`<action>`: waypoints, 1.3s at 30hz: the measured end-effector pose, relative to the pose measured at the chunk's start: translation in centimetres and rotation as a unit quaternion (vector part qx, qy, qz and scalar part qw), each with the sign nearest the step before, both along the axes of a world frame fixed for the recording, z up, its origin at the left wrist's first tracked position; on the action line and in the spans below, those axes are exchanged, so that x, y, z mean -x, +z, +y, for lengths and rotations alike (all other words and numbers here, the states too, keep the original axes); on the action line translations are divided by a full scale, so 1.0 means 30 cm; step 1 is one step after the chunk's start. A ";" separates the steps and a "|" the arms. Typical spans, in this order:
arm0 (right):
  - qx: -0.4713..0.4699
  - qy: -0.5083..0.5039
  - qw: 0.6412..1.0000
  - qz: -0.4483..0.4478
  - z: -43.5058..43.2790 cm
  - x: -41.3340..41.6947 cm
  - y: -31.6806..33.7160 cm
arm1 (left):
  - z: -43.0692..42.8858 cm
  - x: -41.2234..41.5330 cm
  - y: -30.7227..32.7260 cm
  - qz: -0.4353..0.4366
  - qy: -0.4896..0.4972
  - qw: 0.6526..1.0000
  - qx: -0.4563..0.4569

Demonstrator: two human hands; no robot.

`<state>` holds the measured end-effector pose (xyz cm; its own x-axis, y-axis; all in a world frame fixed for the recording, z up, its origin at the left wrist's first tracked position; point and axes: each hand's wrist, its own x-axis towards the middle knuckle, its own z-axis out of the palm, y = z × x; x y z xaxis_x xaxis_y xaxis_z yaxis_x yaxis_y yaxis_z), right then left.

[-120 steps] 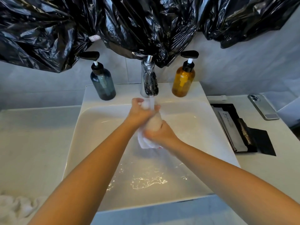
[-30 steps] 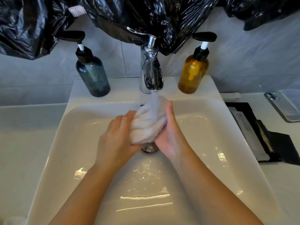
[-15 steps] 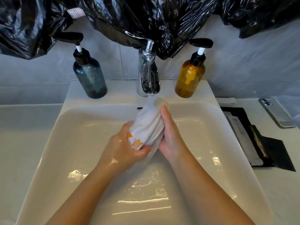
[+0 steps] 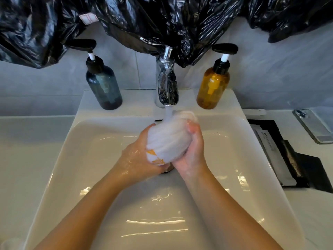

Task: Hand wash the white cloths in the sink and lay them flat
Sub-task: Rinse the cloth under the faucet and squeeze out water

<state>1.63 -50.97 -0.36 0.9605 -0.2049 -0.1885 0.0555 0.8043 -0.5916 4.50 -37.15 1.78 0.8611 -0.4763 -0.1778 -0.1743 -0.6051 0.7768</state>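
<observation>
Blue bottle (image 4: pixel 106 89), amber bottle (image 4: pixel 211 89) (both pump-topped), phone (image 4: pixel 314 127) at right, black plastic (image 4: pixel 162 18) overhead

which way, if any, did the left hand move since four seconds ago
Yes: the left hand went from beside the faucet down toward the drain.

A bathroom: white sink (image 4: pixel 75 150), chrome tap (image 4: pixel 166 82), pump bottles (image 4: pixel 103 85).

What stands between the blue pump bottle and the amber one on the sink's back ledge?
In the head view, the chrome faucet stands between the blue pump bottle and the amber pump bottle, running water onto the white cloth.
</observation>
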 end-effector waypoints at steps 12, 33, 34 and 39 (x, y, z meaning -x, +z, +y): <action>0.021 0.015 0.996 0.082 -0.047 -0.020 0.013 | -0.005 -0.083 0.109 0.063 -0.115 0.983 -0.126; 0.061 0.055 0.996 -0.023 -0.059 -0.056 0.051 | 0.025 -0.116 0.035 0.187 -0.196 0.960 0.072; 0.061 0.056 0.996 -0.022 -0.060 -0.060 0.050 | 0.027 -0.112 0.032 0.196 -0.186 0.957 0.101; 0.046 0.082 0.996 0.002 -0.061 -0.063 0.033 | 0.032 -0.079 -0.014 0.297 -0.152 0.927 0.173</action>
<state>3.52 -52.81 0.65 0.9815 -0.0625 -0.1809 -0.0748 0.7446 -0.6633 6.87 -36.19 1.37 0.4763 -0.7986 -0.3681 0.2246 -0.2942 0.9290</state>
